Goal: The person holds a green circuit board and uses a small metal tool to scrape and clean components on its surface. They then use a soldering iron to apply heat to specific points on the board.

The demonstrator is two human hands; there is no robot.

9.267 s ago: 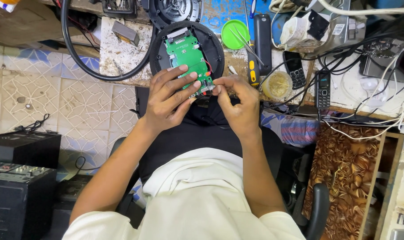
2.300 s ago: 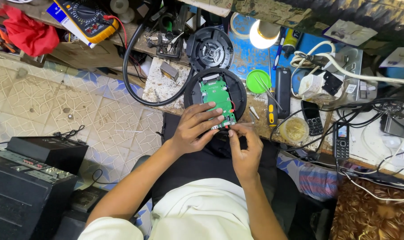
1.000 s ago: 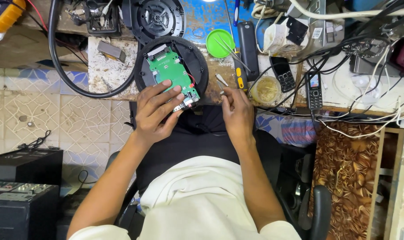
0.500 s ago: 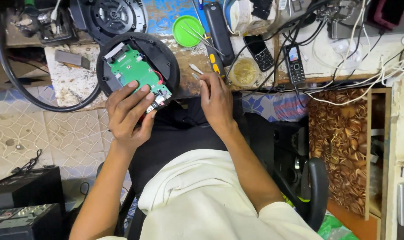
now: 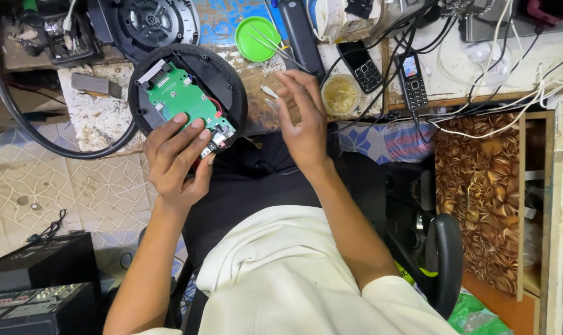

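Observation:
My left hand [image 5: 177, 160] grips the near edge of a round black speaker housing [image 5: 222, 74] with a green circuit board [image 5: 182, 96] set in it, fingers lying on the board's lower corner. My right hand [image 5: 301, 118] hovers over the bench edge to the right of the housing, fingers spread and holding nothing. Small white parts [image 5: 269, 93] lie just left of its fingertips. A green lid [image 5: 257, 38] with tweezers [image 5: 280, 49] across it sits beyond the hand.
A second round speaker [image 5: 146, 22] and a thick black cable [image 5: 21, 118] lie at the left. A small bowl [image 5: 341, 94], two keypad phones [image 5: 363, 65] [image 5: 412, 77] and tangled wires [image 5: 511, 68] fill the right. A black chair arm [image 5: 446, 260] is at my right.
The view has shifted. My right hand has come away from the circuit board and moved right, opening its fingers over the bench edge. My left hand keeps its hold on the housing.

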